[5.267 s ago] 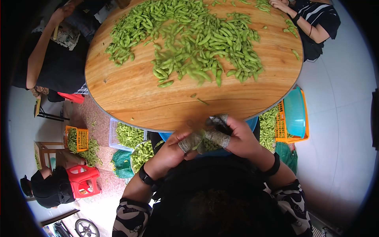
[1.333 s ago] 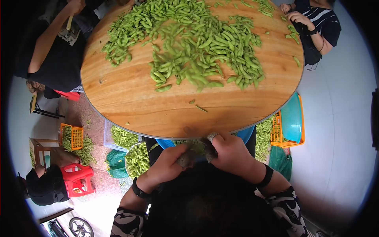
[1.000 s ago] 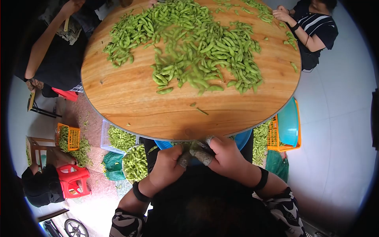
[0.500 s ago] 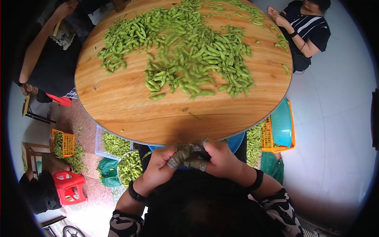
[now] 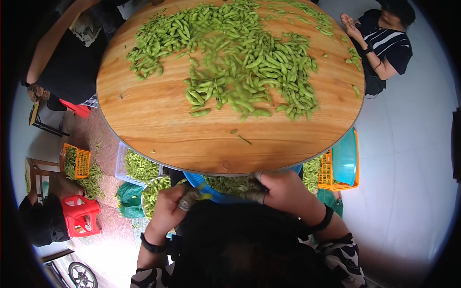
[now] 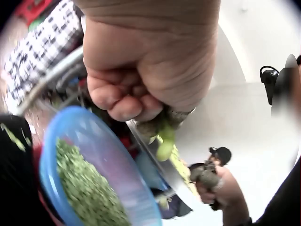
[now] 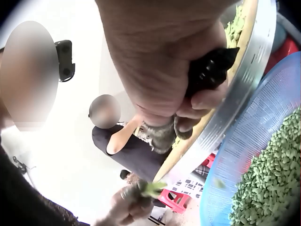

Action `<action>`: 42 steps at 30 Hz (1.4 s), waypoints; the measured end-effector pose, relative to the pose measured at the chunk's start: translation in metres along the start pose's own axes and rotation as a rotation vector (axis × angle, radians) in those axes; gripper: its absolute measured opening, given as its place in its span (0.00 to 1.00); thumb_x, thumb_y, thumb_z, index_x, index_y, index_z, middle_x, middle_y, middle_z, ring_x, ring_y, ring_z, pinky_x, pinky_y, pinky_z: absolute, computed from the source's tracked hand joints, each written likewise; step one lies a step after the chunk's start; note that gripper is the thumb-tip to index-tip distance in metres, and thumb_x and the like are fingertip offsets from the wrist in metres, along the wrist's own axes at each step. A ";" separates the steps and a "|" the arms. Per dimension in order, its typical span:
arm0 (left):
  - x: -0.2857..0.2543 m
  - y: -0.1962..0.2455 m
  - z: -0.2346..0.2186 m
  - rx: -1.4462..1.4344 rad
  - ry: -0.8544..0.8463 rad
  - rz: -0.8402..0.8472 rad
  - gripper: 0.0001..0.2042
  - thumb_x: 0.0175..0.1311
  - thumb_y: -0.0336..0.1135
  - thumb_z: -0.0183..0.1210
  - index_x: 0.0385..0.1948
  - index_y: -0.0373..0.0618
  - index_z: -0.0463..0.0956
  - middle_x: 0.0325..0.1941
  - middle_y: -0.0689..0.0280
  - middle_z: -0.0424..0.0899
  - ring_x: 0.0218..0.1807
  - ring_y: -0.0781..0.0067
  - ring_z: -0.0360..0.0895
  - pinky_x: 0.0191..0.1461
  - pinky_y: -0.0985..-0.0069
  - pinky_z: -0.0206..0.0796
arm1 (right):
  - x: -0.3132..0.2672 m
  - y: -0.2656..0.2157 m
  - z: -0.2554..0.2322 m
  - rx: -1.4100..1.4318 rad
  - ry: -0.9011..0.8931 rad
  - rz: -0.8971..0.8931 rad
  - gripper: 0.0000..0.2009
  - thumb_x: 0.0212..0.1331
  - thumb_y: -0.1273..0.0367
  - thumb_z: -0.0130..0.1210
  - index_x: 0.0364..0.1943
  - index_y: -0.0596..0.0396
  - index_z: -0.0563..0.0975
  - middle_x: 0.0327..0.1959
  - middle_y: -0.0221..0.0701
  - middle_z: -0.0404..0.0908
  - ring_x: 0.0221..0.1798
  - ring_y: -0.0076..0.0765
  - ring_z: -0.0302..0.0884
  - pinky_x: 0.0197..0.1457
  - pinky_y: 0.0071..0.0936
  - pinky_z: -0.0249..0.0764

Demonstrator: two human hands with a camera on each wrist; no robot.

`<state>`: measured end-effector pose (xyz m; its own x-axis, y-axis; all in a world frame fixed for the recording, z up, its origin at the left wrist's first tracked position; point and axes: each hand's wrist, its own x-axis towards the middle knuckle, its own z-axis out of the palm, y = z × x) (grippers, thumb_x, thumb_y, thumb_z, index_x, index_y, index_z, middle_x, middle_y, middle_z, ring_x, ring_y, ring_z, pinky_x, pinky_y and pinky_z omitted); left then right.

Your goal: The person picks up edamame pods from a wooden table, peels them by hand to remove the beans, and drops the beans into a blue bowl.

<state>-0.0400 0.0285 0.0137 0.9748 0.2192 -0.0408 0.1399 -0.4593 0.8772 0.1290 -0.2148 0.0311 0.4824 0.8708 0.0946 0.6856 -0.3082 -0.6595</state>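
Observation:
My left hand (image 5: 165, 209) pinches a green soybean pod (image 6: 165, 146), whose end sticks out past the thumb and fingertips. Grey-brown wrapping covers the tips of some fingers on both hands. In the right wrist view, curled fingers of my right hand (image 7: 164, 70) grip a glossy black object (image 7: 210, 70) with a pointed end; the rest of it is hidden in the palm. Both hands are apart, over a blue mesh basket (image 7: 223, 165) at the table edge. Shelled green beans (image 7: 270, 188) partly fill it. A blurred small green bean (image 7: 219, 182) shows in midair above the basket.
A round wooden table (image 5: 158, 125) bears a wide heap of pods (image 5: 254, 57). An orange crate (image 5: 326, 175) with a teal basket (image 5: 345, 161) stands right; a white crate (image 5: 120, 161) of pods and a red stool (image 5: 79, 211) stand left. Another person (image 5: 384, 45) sits across the table.
My hands, close together half a second ago, have drawn apart, the left moving left and down with a pod, the right moving right. More of the blue basket shows between them.

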 end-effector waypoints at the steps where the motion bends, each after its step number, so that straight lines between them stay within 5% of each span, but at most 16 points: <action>1: -0.008 -0.008 -0.009 0.256 0.022 -0.104 0.10 0.60 0.36 0.61 0.24 0.40 0.76 0.20 0.56 0.78 0.23 0.57 0.76 0.28 0.69 0.66 | 0.004 0.005 -0.002 -0.001 0.116 -0.007 0.13 0.54 0.61 0.62 0.34 0.56 0.76 0.29 0.39 0.77 0.34 0.51 0.78 0.36 0.41 0.74; 3: -0.026 -0.026 -0.019 0.690 0.109 -0.222 0.19 0.54 0.45 0.67 0.17 0.42 0.69 0.17 0.53 0.75 0.23 0.46 0.74 0.26 0.60 0.65 | 0.023 0.011 -0.012 -0.092 0.258 0.138 0.11 0.54 0.63 0.61 0.35 0.56 0.76 0.31 0.39 0.77 0.35 0.52 0.78 0.38 0.41 0.75; 6: -0.043 -0.044 -0.026 0.965 0.038 -0.365 0.19 0.51 0.47 0.67 0.19 0.44 0.69 0.19 0.55 0.77 0.25 0.47 0.76 0.27 0.58 0.66 | 0.056 0.049 -0.012 -0.292 0.455 0.102 0.11 0.53 0.69 0.60 0.40 0.56 0.76 0.36 0.42 0.76 0.36 0.52 0.79 0.37 0.43 0.76; 8: -0.033 -0.030 -0.022 0.856 0.062 -0.296 0.18 0.52 0.46 0.67 0.20 0.44 0.69 0.21 0.56 0.77 0.27 0.48 0.77 0.28 0.58 0.68 | 0.069 0.063 -0.010 -0.516 0.452 0.311 0.12 0.51 0.69 0.61 0.41 0.55 0.77 0.37 0.42 0.77 0.36 0.51 0.79 0.37 0.43 0.76; 12: 0.008 0.014 0.005 0.443 0.095 0.079 0.10 0.59 0.36 0.62 0.30 0.39 0.73 0.26 0.55 0.79 0.29 0.49 0.79 0.30 0.62 0.70 | 0.064 0.056 -0.017 -0.439 0.505 0.242 0.12 0.50 0.69 0.63 0.39 0.55 0.77 0.35 0.40 0.78 0.35 0.50 0.79 0.36 0.41 0.76; 15: 0.040 0.035 0.033 -0.003 0.157 0.243 0.08 0.62 0.28 0.57 0.39 0.36 0.74 0.32 0.51 0.81 0.35 0.48 0.80 0.36 0.65 0.72 | 0.040 0.032 -0.018 0.042 0.420 0.167 0.12 0.50 0.70 0.67 0.37 0.57 0.78 0.30 0.36 0.80 0.28 0.41 0.77 0.35 0.30 0.74; 18: 0.072 0.055 0.046 -0.052 0.106 0.273 0.10 0.62 0.27 0.56 0.43 0.36 0.73 0.34 0.49 0.80 0.39 0.48 0.79 0.39 0.67 0.72 | 0.019 0.009 -0.020 -0.073 0.299 -0.020 0.11 0.48 0.74 0.67 0.37 0.55 0.79 0.30 0.34 0.80 0.31 0.38 0.79 0.34 0.28 0.74; 19: 0.075 0.052 0.046 -0.051 0.105 0.272 0.10 0.62 0.27 0.56 0.43 0.36 0.73 0.34 0.49 0.80 0.39 0.48 0.79 0.39 0.67 0.72 | 0.013 0.004 -0.020 -0.039 0.229 0.011 0.14 0.48 0.69 0.65 0.41 0.52 0.79 0.37 0.38 0.81 0.37 0.47 0.81 0.39 0.35 0.77; 21: 0.080 0.046 0.048 -0.069 -0.416 0.070 0.10 0.63 0.26 0.56 0.46 0.37 0.73 0.31 0.57 0.80 0.36 0.60 0.79 0.39 0.72 0.70 | 0.009 0.006 -0.015 -0.013 0.277 -0.007 0.16 0.48 0.70 0.64 0.43 0.52 0.78 0.37 0.38 0.81 0.37 0.48 0.81 0.39 0.35 0.78; 22: 0.079 0.046 0.047 -0.068 -0.417 0.070 0.10 0.63 0.26 0.56 0.46 0.37 0.73 0.31 0.57 0.80 0.36 0.60 0.79 0.39 0.72 0.70 | 0.008 0.007 -0.014 0.012 0.325 -0.025 0.18 0.47 0.72 0.64 0.45 0.51 0.78 0.38 0.38 0.81 0.38 0.49 0.81 0.40 0.35 0.78; 24: 0.072 0.047 0.046 -0.569 -0.338 -0.132 0.08 0.66 0.26 0.54 0.45 0.39 0.74 0.28 0.68 0.77 0.31 0.77 0.74 0.34 0.79 0.66 | 0.002 0.004 -0.011 0.095 0.311 0.064 0.19 0.50 0.73 0.62 0.49 0.55 0.75 0.36 0.38 0.81 0.37 0.42 0.82 0.40 0.32 0.77; 27: 0.066 0.045 0.044 -0.662 -0.252 -0.215 0.07 0.68 0.26 0.52 0.44 0.41 0.76 0.27 0.75 0.73 0.30 0.86 0.69 0.33 0.83 0.63 | 0.000 0.005 0.001 0.495 0.199 0.213 0.19 0.54 0.75 0.58 0.51 0.60 0.73 0.34 0.36 0.80 0.36 0.34 0.80 0.42 0.29 0.75; 34: 0.062 0.033 0.054 -0.528 -0.177 -0.096 0.07 0.67 0.24 0.53 0.42 0.41 0.78 0.29 0.73 0.77 0.30 0.84 0.71 0.34 0.84 0.64 | 0.003 -0.001 0.005 0.563 0.052 0.101 0.20 0.60 0.78 0.49 0.58 0.61 0.69 0.34 0.30 0.78 0.38 0.27 0.76 0.45 0.25 0.72; 36: 0.067 0.025 0.060 -0.170 0.009 0.333 0.07 0.65 0.22 0.53 0.42 0.41 0.78 0.31 0.73 0.78 0.31 0.85 0.71 0.35 0.85 0.64 | 0.000 -0.002 0.006 0.549 0.052 0.137 0.20 0.63 0.76 0.48 0.60 0.60 0.68 0.35 0.27 0.77 0.38 0.23 0.74 0.46 0.23 0.72; 40: 0.065 0.039 0.053 -0.265 -0.009 0.298 0.08 0.63 0.20 0.55 0.42 0.40 0.77 0.33 0.71 0.80 0.34 0.82 0.74 0.39 0.83 0.67 | 0.003 -0.010 -0.015 0.709 -0.011 0.157 0.21 0.63 0.75 0.47 0.62 0.57 0.67 0.35 0.25 0.76 0.36 0.20 0.72 0.41 0.18 0.69; 42: 0.064 0.041 0.044 -0.590 -0.177 0.032 0.09 0.61 0.19 0.55 0.42 0.40 0.77 0.34 0.66 0.82 0.35 0.79 0.76 0.40 0.79 0.69 | 0.006 -0.021 -0.029 1.137 -0.173 0.461 0.22 0.60 0.79 0.47 0.61 0.58 0.68 0.35 0.26 0.76 0.37 0.23 0.74 0.44 0.23 0.73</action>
<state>0.0356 -0.0142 0.0259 0.9981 0.0433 -0.0447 0.0401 0.1015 0.9940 0.1337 -0.2143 0.0669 0.4154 0.8350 -0.3608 -0.4333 -0.1671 -0.8856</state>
